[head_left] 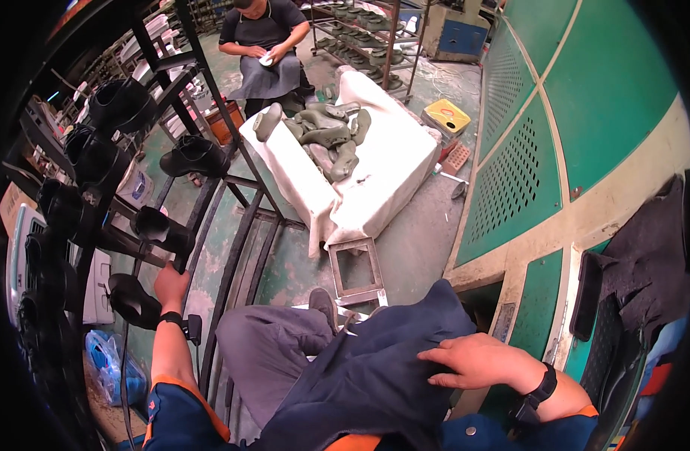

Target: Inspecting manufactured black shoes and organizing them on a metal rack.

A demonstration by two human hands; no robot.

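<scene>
My left hand (172, 287) is closed at the black shoe rack on the left, its fingers curled at a dark piece whose kind I cannot make out. Just above it is a black shoe (163, 229) on the rack, and beside the wrist sits another black shoe (134, 301) with its opening showing. My right hand (469, 361) lies with fingers stretched and apart on the dark blue apron (360, 376) over my lap, holding nothing. Both wrists wear black bands.
The rack (243, 248) holds several black shoes. Ahead, a white-covered table (394, 161) bears a pile of olive-green shoe lasts (326, 131); a metal frame (356, 268) leans below. A seated person (264, 45) handles a pale piece. Green machine panels (510, 180) rise at right.
</scene>
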